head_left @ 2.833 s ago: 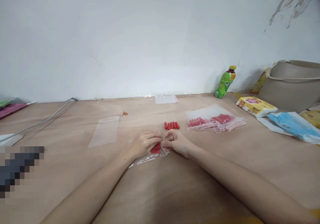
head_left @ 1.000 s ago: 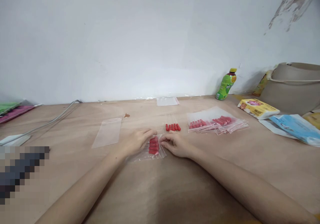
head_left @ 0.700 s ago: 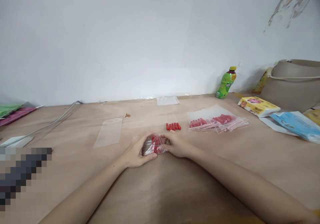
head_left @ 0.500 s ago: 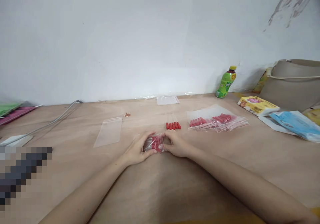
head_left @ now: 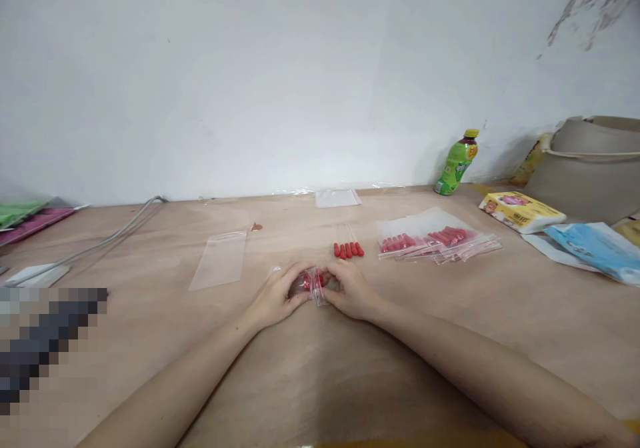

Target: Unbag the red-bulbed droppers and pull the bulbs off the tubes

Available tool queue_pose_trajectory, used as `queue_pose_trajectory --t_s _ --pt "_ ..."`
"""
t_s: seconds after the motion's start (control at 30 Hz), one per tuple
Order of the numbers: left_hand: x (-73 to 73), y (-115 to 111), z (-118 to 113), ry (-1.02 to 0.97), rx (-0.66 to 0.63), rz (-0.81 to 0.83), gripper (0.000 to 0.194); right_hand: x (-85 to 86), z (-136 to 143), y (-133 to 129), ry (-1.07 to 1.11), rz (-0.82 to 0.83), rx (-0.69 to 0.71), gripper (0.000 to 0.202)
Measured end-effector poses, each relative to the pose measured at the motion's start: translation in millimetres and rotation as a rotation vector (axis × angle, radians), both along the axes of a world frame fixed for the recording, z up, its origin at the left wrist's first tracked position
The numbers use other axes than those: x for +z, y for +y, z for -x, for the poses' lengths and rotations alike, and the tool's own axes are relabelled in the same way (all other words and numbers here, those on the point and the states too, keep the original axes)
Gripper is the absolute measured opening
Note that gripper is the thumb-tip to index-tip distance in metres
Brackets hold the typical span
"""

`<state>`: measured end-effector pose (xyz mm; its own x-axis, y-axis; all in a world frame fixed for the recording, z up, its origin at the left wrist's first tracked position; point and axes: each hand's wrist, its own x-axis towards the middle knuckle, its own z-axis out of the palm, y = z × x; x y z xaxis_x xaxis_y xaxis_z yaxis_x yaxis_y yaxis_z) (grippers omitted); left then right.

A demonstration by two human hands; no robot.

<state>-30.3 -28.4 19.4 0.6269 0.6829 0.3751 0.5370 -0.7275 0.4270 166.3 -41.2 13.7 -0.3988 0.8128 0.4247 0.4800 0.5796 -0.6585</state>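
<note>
Between my two hands is a clear zip bag (head_left: 317, 289) with red pieces inside, its zip strip running up and down in the middle. My left hand (head_left: 281, 295) grips the bag's left side, thumb below and fingers above. On the right side my right hand (head_left: 353, 289) pinches it the same way. Just beyond the hands lies a row of several red, rod-like pieces with rounded ends (head_left: 349, 250). Filled zip bags (head_left: 440, 243) with similar red pieces overlap farther right. A flat, unfilled zip bag (head_left: 220, 261) lies to the left.
Along the wall lie more clear bags (head_left: 338, 199). A green drink bottle (head_left: 456, 165), a yellow tissue pack (head_left: 523, 211), a blue packet (head_left: 597, 248) and a grey-beige bucket (head_left: 590, 168) stand or lie at right. A grey cable (head_left: 117, 235) crosses the left side.
My hands have drawn the bag narrower; its zip strip now stands between the fingertips and less of the red pieces shows. The view has shifted slightly.
</note>
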Motion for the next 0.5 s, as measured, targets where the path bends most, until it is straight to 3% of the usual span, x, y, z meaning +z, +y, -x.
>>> queue_pose_trajectory --t_s 0.1,0.4,0.5 --pt "1.2 -1.0 -0.3 0.01 -0.007 0.01 0.039 1.4 -3.6 0.4 0.022 0.025 0.036 0.011" --pt "4.4 -1.4 3.0 0.028 0.025 0.063 0.039 14.1 -35.4 20.3 0.415 0.512 0.057 0.022" --pt "5.3 -1.8 3.3 0.035 0.022 0.066 0.038 22.2 -46.3 28.8 0.518 0.589 0.044 0.024"
